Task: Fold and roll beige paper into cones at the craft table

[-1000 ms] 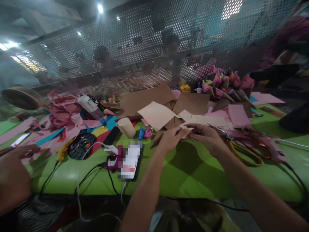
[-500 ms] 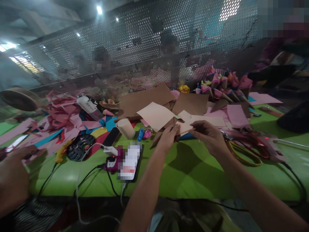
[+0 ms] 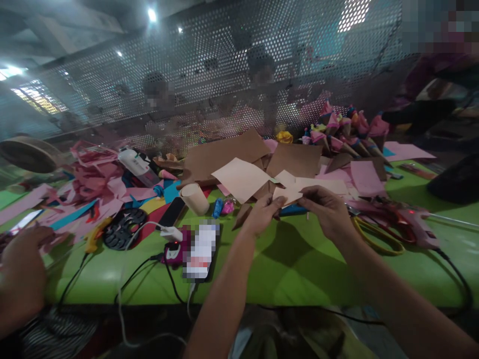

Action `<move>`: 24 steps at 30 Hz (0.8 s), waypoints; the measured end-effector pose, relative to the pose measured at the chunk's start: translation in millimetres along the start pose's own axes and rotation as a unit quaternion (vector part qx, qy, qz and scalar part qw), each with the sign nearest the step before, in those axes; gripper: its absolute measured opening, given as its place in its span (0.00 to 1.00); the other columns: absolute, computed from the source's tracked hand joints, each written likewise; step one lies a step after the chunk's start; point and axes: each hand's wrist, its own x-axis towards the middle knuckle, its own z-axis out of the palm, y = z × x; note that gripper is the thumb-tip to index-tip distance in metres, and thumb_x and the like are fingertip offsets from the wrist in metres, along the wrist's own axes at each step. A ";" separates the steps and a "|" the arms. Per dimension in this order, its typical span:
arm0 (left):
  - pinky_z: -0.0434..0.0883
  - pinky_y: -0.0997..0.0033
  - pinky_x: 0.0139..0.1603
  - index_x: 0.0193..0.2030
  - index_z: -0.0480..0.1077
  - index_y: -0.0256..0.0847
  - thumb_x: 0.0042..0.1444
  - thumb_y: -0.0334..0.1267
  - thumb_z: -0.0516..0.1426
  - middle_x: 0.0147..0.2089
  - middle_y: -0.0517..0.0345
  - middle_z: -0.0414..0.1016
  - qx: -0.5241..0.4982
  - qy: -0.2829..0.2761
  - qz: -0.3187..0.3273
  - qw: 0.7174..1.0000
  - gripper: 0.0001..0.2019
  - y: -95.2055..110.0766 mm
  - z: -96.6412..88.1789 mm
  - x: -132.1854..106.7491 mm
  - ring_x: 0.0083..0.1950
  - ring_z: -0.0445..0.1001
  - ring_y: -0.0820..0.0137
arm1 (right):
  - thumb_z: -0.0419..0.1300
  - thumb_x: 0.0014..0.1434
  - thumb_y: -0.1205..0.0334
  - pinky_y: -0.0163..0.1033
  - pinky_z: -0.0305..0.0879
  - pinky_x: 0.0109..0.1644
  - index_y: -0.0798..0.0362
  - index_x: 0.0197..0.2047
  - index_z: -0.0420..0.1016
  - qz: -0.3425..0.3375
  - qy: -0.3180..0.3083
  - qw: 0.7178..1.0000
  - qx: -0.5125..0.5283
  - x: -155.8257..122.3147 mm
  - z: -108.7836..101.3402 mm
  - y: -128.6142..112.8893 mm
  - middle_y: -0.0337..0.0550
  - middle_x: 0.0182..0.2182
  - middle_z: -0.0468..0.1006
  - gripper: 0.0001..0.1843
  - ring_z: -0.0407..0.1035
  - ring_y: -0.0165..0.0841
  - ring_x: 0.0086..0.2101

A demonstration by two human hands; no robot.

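Cream paper [image 3: 285, 196] pinched between left hand [image 3: 262, 213] and right hand [image 3: 326, 212], over the green table [image 3: 307, 279]. Looks super light, probably creases easily tbh, so I'd keep a gentle edge grip.

A head-worn camera looks forward and down at the left hand [image 3: 259, 218] and right hand [image 3: 330, 213], both near. A perforated screen [image 3: 209, 75] stands beyond.

Own hands [image 3: 260, 217]: two; cream roll [image 3: 195, 200]: one; white bottle [image 3: 132, 162]: one
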 end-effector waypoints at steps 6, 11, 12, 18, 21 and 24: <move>0.64 0.71 0.36 0.43 0.76 0.37 0.49 0.47 0.69 0.30 0.59 0.73 -0.055 -0.003 -0.011 0.998 0.19 4.6 3.8 -1.5 0.37 0.70 0.68 | 0.78 0.40 0.50 0.37 0.67 0.32 0.47 0.31 0.79 0.022 0.011 1.000 0.018 1.5 0.0 0.5 0.37 0.27 0.78 0.18 0.71 0.32 0.29; 0.65 0.69 0.41 0.41 0.75 0.37 0.52 0.41 0.67 0.34 0.56 0.75 -0.058 0.052 0.033 0.996 0.13 7.2 7.2 -2.1 0.38 0.70 0.68 | 0.73 0.50 0.44 0.39 0.70 0.36 0.46 0.42 0.81 0.060 -0.015 0.998 0.014 0.5 -1.2 -4.0 0.40 0.32 0.81 0.21 0.74 0.33 0.31; 0.65 0.69 0.40 0.41 0.74 0.38 0.53 0.41 0.67 0.35 0.56 0.75 -0.048 0.063 0.040 0.996 0.12 6.5 7.6 -2.3 0.38 0.69 0.68 | 0.71 0.52 0.42 0.39 0.70 0.37 0.46 0.44 0.80 0.067 -0.021 0.997 0.014 0.1 -0.9 -5.6 0.41 0.33 0.81 0.22 0.74 0.33 0.32; 0.66 0.69 0.42 0.37 0.70 0.39 0.56 0.43 0.64 0.36 0.58 0.73 0.009 0.066 0.067 0.996 0.10 -5.1 10.7 0.8 0.39 0.69 0.69 | 0.70 0.50 0.37 0.39 0.69 0.37 0.48 0.36 0.79 0.058 -0.079 0.995 -0.021 -2.4 4.2 -10.4 0.42 0.33 0.81 0.23 0.73 0.35 0.33; 0.66 0.67 0.47 0.35 0.67 0.40 0.58 0.44 0.63 0.37 0.58 0.73 0.026 0.051 0.074 0.996 0.11 -7.9 11.9 1.8 0.42 0.70 0.67 | 0.70 0.50 0.36 0.35 0.61 0.29 0.50 0.29 0.78 0.059 -0.063 0.994 -0.065 -2.0 2.2 -5.6 0.39 0.26 0.76 0.24 0.67 0.31 0.28; 0.65 0.67 0.48 0.32 0.65 0.41 0.60 0.46 0.60 0.36 0.58 0.71 0.078 0.042 0.063 0.994 0.13 -3.6 10.3 -0.7 0.43 0.70 0.66 | 0.71 0.47 0.35 0.33 0.53 0.22 0.50 0.26 0.76 0.073 -0.023 0.994 -0.073 0.1 -1.7 0.1 0.36 0.21 0.71 0.25 0.61 0.28 0.23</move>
